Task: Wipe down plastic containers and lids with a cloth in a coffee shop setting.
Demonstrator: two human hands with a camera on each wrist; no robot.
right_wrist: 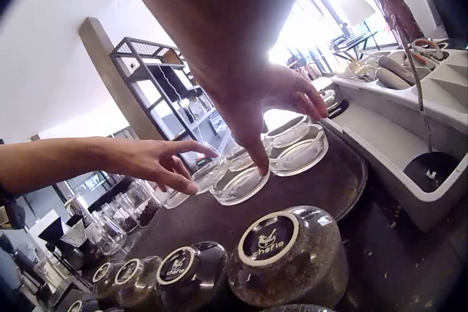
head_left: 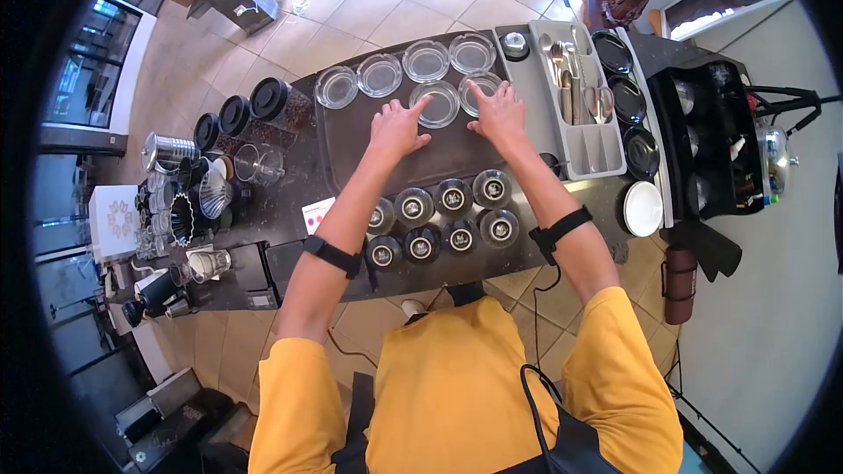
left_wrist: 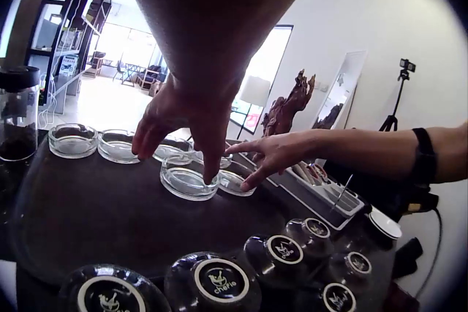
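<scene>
Several clear glass dishes stand on a dark tray. Beside the front-middle dish, my left hand is spread; in the left wrist view a fingertip of that hand overlaps the rim of the dish. My right hand is at the right-hand front dish, fingers spread over its right side. In the right wrist view the thumb of that hand reaches down between two dishes; whether it touches glass, I cannot tell. Neither hand has its fingers curled round a dish.
Upside-down dark cups stand in rows at the tray's near side. Right of it lies a grey cutlery organizer, with black dishes and a white dish beyond. Lidded jars and glassware are at the left.
</scene>
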